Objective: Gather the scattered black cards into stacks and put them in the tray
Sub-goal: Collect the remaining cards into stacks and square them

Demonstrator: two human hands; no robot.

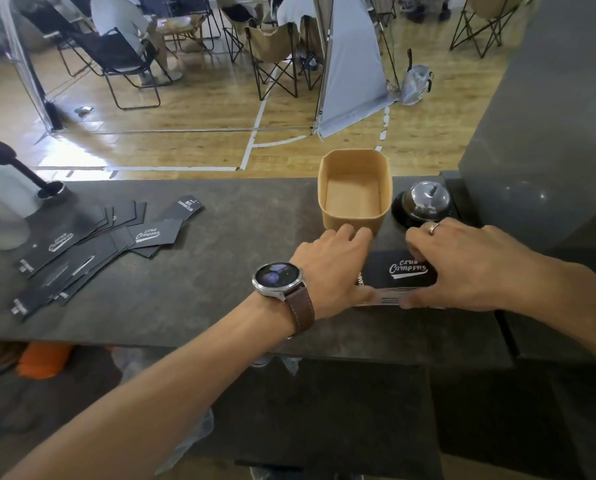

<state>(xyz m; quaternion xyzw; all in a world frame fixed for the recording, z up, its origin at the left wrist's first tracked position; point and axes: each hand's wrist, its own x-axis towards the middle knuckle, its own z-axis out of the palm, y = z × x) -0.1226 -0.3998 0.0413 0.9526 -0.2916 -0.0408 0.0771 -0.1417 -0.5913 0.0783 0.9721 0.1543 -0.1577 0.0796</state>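
Observation:
A stack of black cards (405,271) with white lettering lies on the dark counter, just in front of the tan tray (353,221). My left hand (331,265) grips the stack's left end, thumb at its near edge. My right hand (469,265) grips the right end, fingers curled over the far edge and thumb on the near one. The tray stands with nothing inside it. Several more black cards (92,240) lie spread loosely at the counter's left.
A black and chrome desk bell (422,202) stands right of the tray, close to my right fingers. A white roll on a black-handled holder (9,188) is at the far left. A grey wall block (549,133) borders the right. The counter's near edge (185,344) drops off.

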